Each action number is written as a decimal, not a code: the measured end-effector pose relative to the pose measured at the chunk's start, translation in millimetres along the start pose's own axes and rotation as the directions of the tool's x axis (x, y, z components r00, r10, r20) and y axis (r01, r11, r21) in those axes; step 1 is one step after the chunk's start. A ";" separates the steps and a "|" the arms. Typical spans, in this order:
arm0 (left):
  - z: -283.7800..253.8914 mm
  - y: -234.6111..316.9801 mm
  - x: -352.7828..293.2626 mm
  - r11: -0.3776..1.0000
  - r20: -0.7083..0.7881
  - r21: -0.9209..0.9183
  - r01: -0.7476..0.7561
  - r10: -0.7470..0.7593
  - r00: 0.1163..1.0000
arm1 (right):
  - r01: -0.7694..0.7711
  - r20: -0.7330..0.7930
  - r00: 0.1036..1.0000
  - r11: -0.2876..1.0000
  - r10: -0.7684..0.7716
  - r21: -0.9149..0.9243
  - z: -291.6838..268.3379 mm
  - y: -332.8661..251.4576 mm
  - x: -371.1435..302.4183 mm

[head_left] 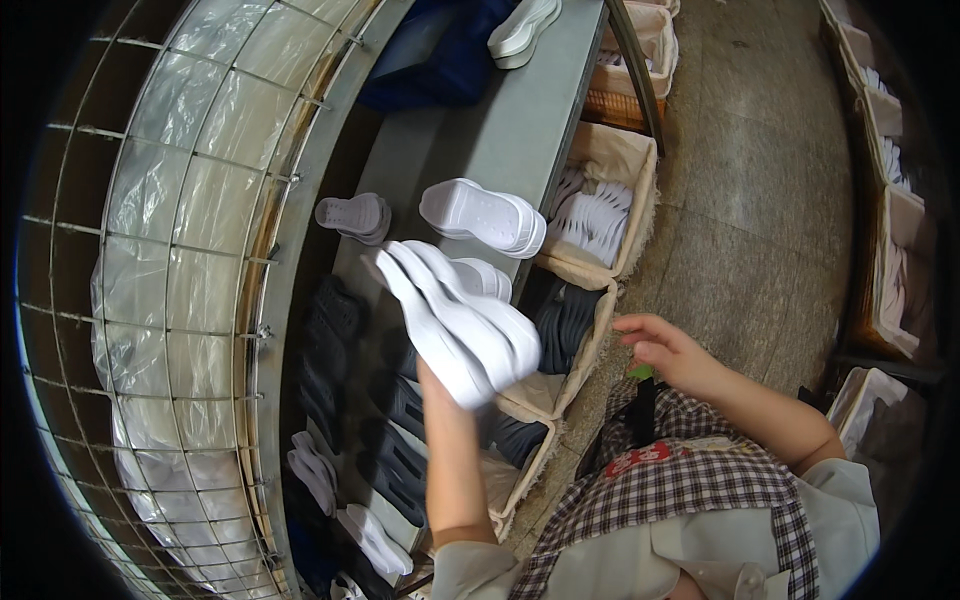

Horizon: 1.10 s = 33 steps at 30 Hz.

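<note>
A stack of white shoe soles [455, 325] is held up over the shelf by my left hand [436, 388]. The soles cover most of its fingers; only the wrist side shows. My right hand [667, 347] is in the air in front of my apron, beside a cloth-lined basket, with its fingers apart and nothing in them. Just beyond the held stack, more white soles [482, 215] lie on the grey shelf [490, 130]. Another small pile of pale soles [355, 216] rests to their left.
A wire mesh rack [185, 240] with plastic-wrapped goods runs along the left. Cloth-lined baskets hold white soles [595, 218] and dark soles [566, 325]. Dark grey soles [392, 470] lie on the near shelf. A blue bin [435, 55] stands at the back. More baskets [897, 270] line the aisle's right.
</note>
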<state>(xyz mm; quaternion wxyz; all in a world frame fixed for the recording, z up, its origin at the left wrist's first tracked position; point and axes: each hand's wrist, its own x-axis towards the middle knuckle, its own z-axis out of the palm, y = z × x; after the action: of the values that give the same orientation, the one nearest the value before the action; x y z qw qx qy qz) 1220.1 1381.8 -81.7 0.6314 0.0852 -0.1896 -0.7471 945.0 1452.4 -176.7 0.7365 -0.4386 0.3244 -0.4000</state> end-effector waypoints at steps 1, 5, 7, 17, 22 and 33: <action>-9.4 22.6 7.2 0.976 0.033 -0.153 0.156 -0.153 0.988 | -0.047 -0.019 0.999 0.999 0.047 0.020 -3.9 3.5 -2.1; -80.4 81.1 30.3 0.874 -0.736 0.456 0.167 0.265 0.623 | -0.159 -0.114 0.980 0.986 0.163 0.047 -11.3 12.4 -8.8; -113.4 94.8 36.9 0.893 -0.715 0.414 0.175 0.200 0.670 | -0.175 -0.126 0.976 0.983 0.180 0.047 -10.1 10.7 -11.3; -126.5 92.1 33.4 0.834 -0.619 0.506 0.221 0.172 0.767 | 0.651 0.264 0.633 0.315 -0.728 -0.691 31.5 -95.6 9.0; -132.3 113.8 33.1 0.855 -0.661 0.495 0.157 0.253 0.706 | 0.793 0.378 0.444 0.161 -0.812 -0.587 83.0 -172.2 26.8; -259.7 292.3 165.3 0.578 -0.740 0.669 0.467 0.464 0.486 | 0.798 0.405 0.441 0.143 -0.801 -0.585 103.9 -194.4 81.1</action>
<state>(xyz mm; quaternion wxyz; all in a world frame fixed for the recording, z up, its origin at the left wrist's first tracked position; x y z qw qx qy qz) 1550.5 1136.6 -186.2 0.5170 0.7309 -0.1612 -0.4154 1010.0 1364.2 31.1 0.1757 -0.7863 0.1689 -0.5677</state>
